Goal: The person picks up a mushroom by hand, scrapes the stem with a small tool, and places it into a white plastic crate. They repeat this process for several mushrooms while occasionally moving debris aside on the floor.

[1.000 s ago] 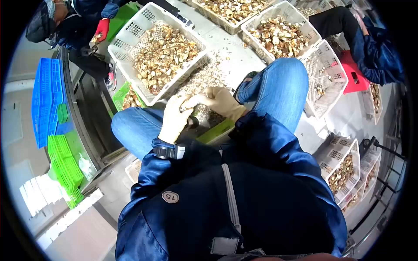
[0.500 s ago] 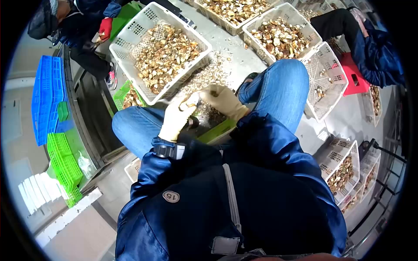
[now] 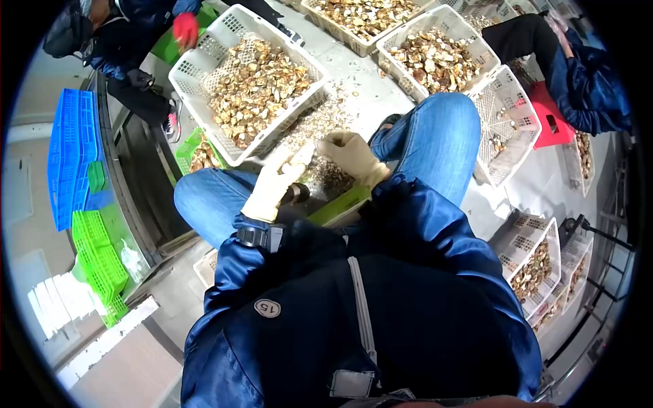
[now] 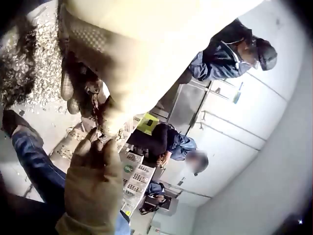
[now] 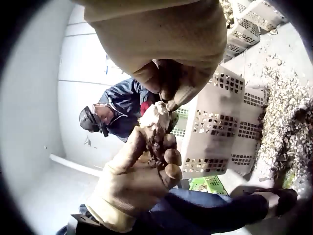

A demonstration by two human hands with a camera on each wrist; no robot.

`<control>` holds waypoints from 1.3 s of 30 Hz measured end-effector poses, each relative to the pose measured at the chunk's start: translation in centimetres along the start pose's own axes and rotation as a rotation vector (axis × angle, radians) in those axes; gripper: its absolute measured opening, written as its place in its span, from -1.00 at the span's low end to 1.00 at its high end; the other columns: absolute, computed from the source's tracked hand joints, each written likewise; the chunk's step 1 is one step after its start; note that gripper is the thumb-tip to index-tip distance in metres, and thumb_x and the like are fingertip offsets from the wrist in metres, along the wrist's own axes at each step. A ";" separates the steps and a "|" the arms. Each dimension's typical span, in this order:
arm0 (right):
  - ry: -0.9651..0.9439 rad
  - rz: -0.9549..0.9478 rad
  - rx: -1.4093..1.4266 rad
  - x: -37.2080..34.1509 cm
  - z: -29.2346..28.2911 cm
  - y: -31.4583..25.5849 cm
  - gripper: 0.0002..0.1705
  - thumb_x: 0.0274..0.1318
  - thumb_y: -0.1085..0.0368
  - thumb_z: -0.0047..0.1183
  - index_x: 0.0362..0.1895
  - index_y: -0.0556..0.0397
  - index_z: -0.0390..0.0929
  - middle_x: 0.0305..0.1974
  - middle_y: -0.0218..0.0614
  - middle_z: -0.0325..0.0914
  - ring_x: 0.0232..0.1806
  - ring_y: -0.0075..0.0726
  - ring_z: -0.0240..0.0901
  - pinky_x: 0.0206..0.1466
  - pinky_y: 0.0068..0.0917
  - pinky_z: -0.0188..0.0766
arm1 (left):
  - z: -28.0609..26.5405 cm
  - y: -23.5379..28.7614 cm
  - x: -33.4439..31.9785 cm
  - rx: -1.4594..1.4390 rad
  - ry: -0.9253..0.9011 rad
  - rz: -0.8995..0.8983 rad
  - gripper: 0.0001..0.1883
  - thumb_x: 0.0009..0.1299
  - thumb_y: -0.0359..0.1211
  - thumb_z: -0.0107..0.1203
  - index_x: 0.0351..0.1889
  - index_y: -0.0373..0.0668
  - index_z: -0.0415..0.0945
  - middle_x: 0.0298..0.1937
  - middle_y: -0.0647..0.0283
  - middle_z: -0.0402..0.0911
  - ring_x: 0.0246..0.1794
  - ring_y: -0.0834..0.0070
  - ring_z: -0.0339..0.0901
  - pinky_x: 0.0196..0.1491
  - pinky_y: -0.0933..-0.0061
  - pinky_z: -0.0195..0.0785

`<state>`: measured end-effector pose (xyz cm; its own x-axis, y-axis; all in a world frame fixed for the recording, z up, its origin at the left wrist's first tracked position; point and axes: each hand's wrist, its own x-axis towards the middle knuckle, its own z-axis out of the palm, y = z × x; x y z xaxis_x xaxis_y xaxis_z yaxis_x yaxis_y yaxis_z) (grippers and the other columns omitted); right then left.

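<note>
In the head view my gloved left hand (image 3: 273, 183) grips a mushroom (image 3: 296, 160) between thumb and fingers. Seen from the right wrist, the mushroom (image 5: 155, 117) has a pale lumpy top and a dark, ragged lower part inside the left fingers (image 5: 171, 156). My gloved right hand (image 5: 166, 44) has curled fingers, and its thumb and fingertip pinch at the pale top. From the left wrist the mushroom is mostly hidden behind the left hand (image 4: 142, 44), with the right hand (image 4: 93, 191) meeting it from below. Stains darken both gloves' fingers.
A white crate (image 3: 314, 68) of mushrooms stands just ahead, and another crate (image 3: 495, 58) is ahead right. Pale scraps (image 3: 330, 112) cover the floor between my knees. A nearly bare crate (image 3: 527, 146) is by my right knee. Other people (image 3: 112, 51) sit nearby.
My hands were together over the mushroom a second ago. The right hand drew off to the right and is now back at its edge. The other person's red-gloved hand rose toward the crate.
</note>
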<state>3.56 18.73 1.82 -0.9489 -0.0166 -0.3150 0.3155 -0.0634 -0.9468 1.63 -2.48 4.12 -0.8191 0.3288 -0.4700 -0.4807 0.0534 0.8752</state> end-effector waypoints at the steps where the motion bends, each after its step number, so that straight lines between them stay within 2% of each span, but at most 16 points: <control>1: -0.014 -0.013 -0.011 0.1 -0.1 0.5 -0.65 0.14 0.00 0.23 -0.28 0.03 0.69 -0.50 -0.44 0.57 -0.46 -0.55 0.39 -0.33 -0.51 0.34 | -0.2 0.0 0.1 0.025 -0.009 0.023 -0.54 0.35 -0.46 0.25 0.21 -0.34 0.47 -0.22 0.31 0.64 -0.36 0.66 0.55 -0.29 0.63 0.45; 3: -0.051 0.032 -0.094 -0.8 0.1 -1.5 -0.65 0.15 0.00 0.23 -0.24 0.03 0.70 -0.44 -0.41 0.62 -0.43 -0.54 0.43 -0.32 -0.48 0.37 | -0.3 1.0 -0.3 0.202 -0.024 0.043 -0.55 0.38 -0.45 0.22 0.22 -0.35 0.46 -0.13 0.28 0.64 -0.21 0.63 0.58 -0.15 0.64 0.44; 6: 0.005 0.012 -0.148 -1.2 0.5 -1.9 -0.68 0.18 0.04 0.21 -0.26 0.04 0.70 -0.44 -0.41 0.60 -0.42 -0.54 0.42 -0.31 -0.47 0.37 | -0.5 0.4 -0.4 0.353 -0.084 0.270 -0.56 0.39 -0.43 0.21 0.22 -0.35 0.46 -0.07 0.26 0.62 -0.16 0.64 0.56 -0.16 0.65 0.43; 7: 0.003 -0.045 -0.243 -1.3 0.0 -2.4 -0.70 0.20 0.08 0.19 -0.23 0.06 0.69 -0.45 -0.40 0.59 -0.40 -0.54 0.43 -0.29 -0.49 0.38 | -0.7 -0.1 -0.3 0.315 -0.072 0.259 -0.56 0.39 -0.42 0.20 0.22 -0.34 0.46 -0.06 0.26 0.62 -0.16 0.64 0.55 -0.16 0.65 0.43; 12: -0.055 -0.056 -0.014 0.1 0.0 -0.2 -0.69 0.22 0.09 0.18 -0.17 0.07 0.69 -0.36 -0.34 0.66 -0.32 -0.51 0.50 -0.21 -0.49 0.42 | 0.1 1.6 -0.9 0.075 -0.063 0.092 -0.59 0.43 -0.39 0.16 0.22 -0.32 0.47 -0.02 0.26 0.60 -0.14 0.66 0.53 -0.12 0.62 0.42; 14: -0.044 -0.096 0.081 -0.6 0.7 -0.5 -0.68 0.22 0.08 0.18 -0.16 0.07 0.69 -0.33 -0.33 0.68 -0.30 -0.50 0.51 -0.19 -0.50 0.43 | 0.0 1.9 -0.9 0.109 -0.091 0.059 -0.52 0.43 -0.36 0.19 0.26 -0.36 0.42 -0.03 0.23 0.59 -0.09 0.57 0.53 0.00 0.56 0.40; 15: -0.013 -0.125 -0.029 -1.0 1.0 -1.0 -0.72 0.27 0.14 0.16 -0.17 0.11 0.66 -0.43 -0.52 0.57 -0.39 -0.62 0.40 -0.28 -0.56 0.35 | -0.1 2.0 -1.0 0.126 -0.105 0.041 -0.49 0.42 -0.34 0.20 0.28 -0.38 0.39 -0.03 0.21 0.59 -0.06 0.53 0.53 0.06 0.53 0.39; 19: 0.037 -0.050 -0.111 -1.3 0.5 -2.2 -0.72 0.26 0.14 0.17 -0.24 0.12 0.66 -0.45 -0.53 0.54 -0.39 -0.67 0.35 -0.30 -0.58 0.33 | -1.3 -1.0 0.3 -0.139 -0.207 -0.040 -0.51 0.49 -0.28 0.13 0.30 -0.34 0.37 -0.09 0.23 0.61 -0.18 0.54 0.56 -0.07 0.52 0.45; 22: 0.040 -0.059 -0.115 -0.8 0.3 -1.4 -0.68 0.21 0.07 0.17 -0.18 0.06 0.70 -0.38 -0.35 0.68 -0.36 -0.47 0.51 -0.21 -0.48 0.45 | -0.8 -0.1 0.1 -0.169 -0.156 -0.079 -0.54 0.51 -0.29 0.11 0.28 -0.33 0.38 -0.12 0.24 0.62 -0.19 0.54 0.57 -0.08 0.53 0.46; 23: 0.024 -0.092 -0.100 -0.8 0.3 -1.4 -0.68 0.22 0.07 0.16 -0.20 0.08 0.69 -0.41 -0.36 0.66 -0.39 -0.49 0.49 -0.24 -0.47 0.44 | -0.8 -0.3 0.2 -0.185 -0.151 -0.092 -0.56 0.52 -0.30 0.09 0.28 -0.32 0.39 -0.14 0.26 0.63 -0.21 0.55 0.57 -0.11 0.54 0.46; 26: 0.062 -0.167 -0.109 -1.2 1.1 -1.3 -0.69 0.23 0.09 0.15 -0.24 0.09 0.68 -0.43 -0.37 0.64 -0.41 -0.52 0.46 -0.27 -0.47 0.42 | -0.8 -0.3 0.2 0.035 -0.146 0.024 -0.58 0.52 -0.29 0.10 0.27 -0.29 0.42 -0.17 0.29 0.63 -0.23 0.58 0.55 -0.14 0.56 0.43; 27: 0.046 -0.156 -0.233 -1.2 0.8 -1.8 -0.69 0.23 0.10 0.14 -0.25 0.10 0.68 -0.44 -0.36 0.65 -0.43 -0.52 0.45 -0.31 -0.45 0.41 | -0.8 -0.3 0.2 0.024 -0.151 -0.004 -0.58 0.51 -0.29 0.11 0.26 -0.28 0.43 -0.17 0.30 0.62 -0.24 0.60 0.54 -0.14 0.57 0.42; 32: 0.072 -0.108 -0.072 -0.5 0.3 -0.8 -0.69 0.22 0.10 0.15 -0.24 0.10 0.69 -0.47 -0.33 0.64 -0.46 -0.52 0.45 -0.36 -0.48 0.39 | -0.8 -0.4 0.2 -0.116 -0.138 -0.024 -0.57 0.49 -0.28 0.15 0.25 -0.27 0.45 -0.19 0.33 0.61 -0.29 0.64 0.49 -0.18 0.59 0.40; 35: 0.064 -0.091 -0.096 -0.6 0.6 -0.8 -0.70 0.23 0.11 0.17 -0.23 0.11 0.68 -0.44 -0.37 0.64 -0.42 -0.57 0.44 -0.33 -0.52 0.38 | -0.9 0.1 0.1 0.063 -0.120 -0.043 -0.55 0.50 -0.27 0.13 0.28 -0.26 0.42 -0.16 0.30 0.62 -0.30 0.61 0.52 -0.18 0.55 0.44; 38: -0.016 0.016 -0.114 -0.1 -0.1 -0.9 -0.71 0.27 0.13 0.19 -0.19 0.13 0.66 -0.36 -0.48 0.62 -0.34 -0.66 0.42 -0.26 -0.59 0.38 | -1.3 -0.6 0.2 -0.224 -0.242 -0.070 -0.55 0.55 -0.20 0.04 0.29 -0.25 0.39 -0.15 0.26 0.62 -0.29 0.53 0.56 -0.22 0.49 0.49; 39: -0.017 -0.046 -0.093 -0.5 -0.3 -1.6 -0.70 0.27 0.12 0.20 -0.16 0.12 0.65 -0.31 -0.47 0.63 -0.30 -0.65 0.43 -0.27 -0.58 0.39 | -1.0 -0.2 0.1 -0.302 -0.224 -0.084 -0.55 0.56 -0.17 0.00 0.29 -0.24 0.39 -0.16 0.25 0.62 -0.30 0.51 0.56 -0.23 0.46 0.51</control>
<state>3.53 19.11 3.45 -0.9620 -0.0323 -0.2710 0.2702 0.0280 -0.9624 1.34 -3.37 3.83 -0.7002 0.5347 -0.4730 -0.6415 -0.1804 0.7456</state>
